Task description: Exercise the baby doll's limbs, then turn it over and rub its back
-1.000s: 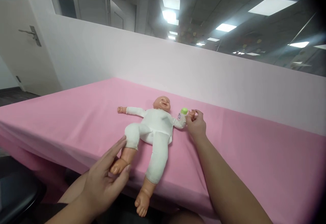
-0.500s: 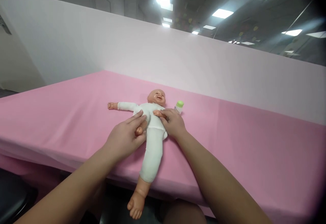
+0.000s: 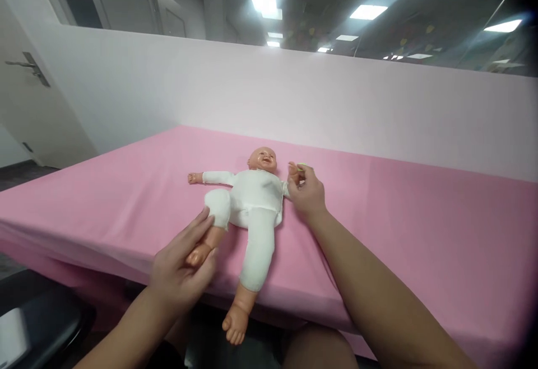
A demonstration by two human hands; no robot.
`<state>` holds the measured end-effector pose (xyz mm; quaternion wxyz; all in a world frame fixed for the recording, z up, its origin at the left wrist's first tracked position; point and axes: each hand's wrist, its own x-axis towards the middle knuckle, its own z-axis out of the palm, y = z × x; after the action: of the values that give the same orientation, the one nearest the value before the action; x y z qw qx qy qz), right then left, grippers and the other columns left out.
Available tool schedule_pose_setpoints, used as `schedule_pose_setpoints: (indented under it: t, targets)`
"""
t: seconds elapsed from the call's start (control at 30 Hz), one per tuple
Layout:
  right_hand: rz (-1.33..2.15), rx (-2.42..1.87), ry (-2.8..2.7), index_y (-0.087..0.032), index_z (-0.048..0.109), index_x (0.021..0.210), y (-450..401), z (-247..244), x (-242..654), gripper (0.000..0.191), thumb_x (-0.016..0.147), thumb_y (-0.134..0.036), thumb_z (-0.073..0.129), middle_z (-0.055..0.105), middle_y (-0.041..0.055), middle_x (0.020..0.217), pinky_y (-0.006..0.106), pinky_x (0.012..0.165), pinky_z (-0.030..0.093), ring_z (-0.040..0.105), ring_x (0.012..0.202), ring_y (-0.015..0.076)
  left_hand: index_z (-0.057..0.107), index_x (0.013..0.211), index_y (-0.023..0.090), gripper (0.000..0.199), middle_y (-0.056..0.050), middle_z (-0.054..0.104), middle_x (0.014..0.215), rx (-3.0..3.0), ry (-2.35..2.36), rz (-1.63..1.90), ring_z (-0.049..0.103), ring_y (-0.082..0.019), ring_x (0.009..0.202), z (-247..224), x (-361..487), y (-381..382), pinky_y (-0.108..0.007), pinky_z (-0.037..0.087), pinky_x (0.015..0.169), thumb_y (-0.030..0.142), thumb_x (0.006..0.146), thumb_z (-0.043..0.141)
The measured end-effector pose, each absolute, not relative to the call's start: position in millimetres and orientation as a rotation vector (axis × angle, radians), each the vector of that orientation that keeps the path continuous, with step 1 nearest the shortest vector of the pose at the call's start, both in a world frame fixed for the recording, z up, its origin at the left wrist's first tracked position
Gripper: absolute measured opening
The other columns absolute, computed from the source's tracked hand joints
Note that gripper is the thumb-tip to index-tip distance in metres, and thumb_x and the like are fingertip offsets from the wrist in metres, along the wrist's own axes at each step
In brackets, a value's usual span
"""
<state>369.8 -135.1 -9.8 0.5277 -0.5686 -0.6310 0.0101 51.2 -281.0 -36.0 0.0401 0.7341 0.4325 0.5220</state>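
Note:
A baby doll [image 3: 258, 192] with a white cloth body lies on its back on the pink table cover [image 3: 147, 201], head toward the wall. My left hand [image 3: 185, 265] is wrapped round the doll's bent leg [image 3: 212, 237], by the foot and shin. With my right hand [image 3: 309, 192] I grip the doll's arm at its hand [image 3: 293, 170], held out beside its body. The other leg [image 3: 256, 251] lies straight, its foot over the table's front edge. Out to the left stretches the doll's other arm [image 3: 216, 177]. Behind my right hand a bit of green cap [image 3: 302, 166] shows; the rest is hidden.
A white wall [image 3: 294, 100] with dark glass above it runs along the table's far side. At left is a door with a metal handle [image 3: 31, 69]. A black seat [image 3: 42, 313] with a white object on it stands at lower left.
My left hand has drawn the doll's bent leg down and left, away from the belly. My right hand has moved the doll's arm outward from the chest to the right. The view has shifted slightly.

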Motion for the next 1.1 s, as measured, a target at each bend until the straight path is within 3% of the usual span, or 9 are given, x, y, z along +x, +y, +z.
schedule_pose_setpoints:
  t: [0.23, 0.33, 0.47, 0.57, 0.7, 0.8, 0.97, 1.1]
  targets:
    - [0.236, -1.764, -1.116, -0.024, 0.05, 0.136, -122, -14, 419, 0.05, 0.089, -0.04, 0.058, 0.072, 0.0089, 0.116, 0.033, 0.085, 0.052, 0.069, 0.102, 0.0246, 0.055, 0.148, 0.033, 0.059, -0.005, 0.057, 0.153, 2.179, 1.511, 1.452, 0.058, -0.032, 0.136, -61, 6, -313, -0.05, 0.049, 0.116, 0.029, 0.09, 0.069]
    - [0.377, -1.949, -1.116, -0.022, 0.057, 0.124, -120, -18, 433, 0.047, 0.081, -0.039, 0.064, 0.073, 0.0101, 0.1, 0.036, 0.074, 0.052, 0.069, 0.086, 0.0281, 0.054, 0.149, 0.033, 0.06, -0.006, 0.056, 0.153, 2.253, 1.469, 1.412, 0.058, -0.033, 0.136, -65, 3, -315, -0.051, 0.049, 0.115, 0.028, 0.09, 0.069]
    - [0.456, -1.983, -1.204, -0.024, 0.065, 0.104, -121, -22, 442, 0.032, 0.075, -0.037, 0.068, 0.07, 0.0045, 0.08, 0.035, 0.065, 0.049, 0.065, 0.068, 0.0257, 0.057, 0.146, 0.032, 0.057, -0.007, 0.057, 0.152, 2.297, 1.437, 1.457, 0.059, -0.033, 0.135, -64, 8, -313, -0.051, 0.05, 0.113, 0.027, 0.09, 0.068]
    - [0.427, -1.978, -1.224, -0.024, 0.065, 0.116, -120, -23, 444, 0.04, 0.078, -0.038, 0.066, 0.072, 0.0071, 0.089, 0.036, 0.067, 0.05, 0.067, 0.074, 0.0274, 0.059, 0.144, 0.031, 0.055, -0.007, 0.058, 0.151, 2.254, 1.449, 1.503, 0.059, -0.033, 0.134, -57, 15, -307, -0.051, 0.051, 0.113, 0.028, 0.09, 0.067]
    - [0.268, -1.87, -1.275, -0.024, 0.051, 0.145, -120, -19, 431, 0.062, 0.087, -0.042, 0.063, 0.071, 0.011, 0.121, 0.037, 0.088, 0.052, 0.069, 0.105, 0.0283, 0.062, 0.142, 0.029, 0.051, -0.007, 0.058, 0.151, 2.185, 1.414, 1.553, 0.058, -0.032, 0.137, -39, 25, -291, -0.05, 0.048, 0.116, 0.031, 0.091, 0.067]
    - [0.151, -1.652, -1.398, -0.026, 0.043, 0.154, -124, -13, 408, 0.067, 0.092, -0.045, 0.061, 0.071, 0.009, 0.127, 0.035, 0.092, 0.053, 0.071, 0.102, 0.0242, 0.063, 0.142, 0.026, 0.05, -0.008, 0.057, 0.152, 2.123, 1.41, 1.483, 0.054, -0.032, 0.14, -20, 33, -272, -0.049, 0.046, 0.117, 0.037, 0.093, 0.066]
    - [0.056, -1.422, -1.746, -0.032, 0.065, 0.134, -135, -6, 366, 0.042, 0.092, -0.04, 0.064, 0.076, 0.0018, 0.114, 0.036, 0.088, 0.055, 0.07, 0.095, 0.0232, 0.06, 0.146, 0.023, 0.059, -0.009, 0.057, 0.152, 2.155, 1.423, 1.328, 0.05, -0.033, 0.143, 5, 47, -238, -0.049, 0.042, 0.12, 0.047, 0.093, 0.066]
    - [-0.105, -1.265, -1.981, -0.033, 0.072, 0.127, -133, -11, 352, 0.031, 0.098, -0.036, 0.059, 0.074, 0.0021, 0.122, 0.044, 0.103, 0.048, 0.064, 0.111, 0.0269, 0.059, 0.147, 0.025, 0.059, -0.007, 0.054, 0.155, 2.133, 1.384, 1.251, 0.057, -0.032, 0.137, 9, 59, -217, -0.046, 0.048, 0.115, 0.05, 0.094, 0.064]
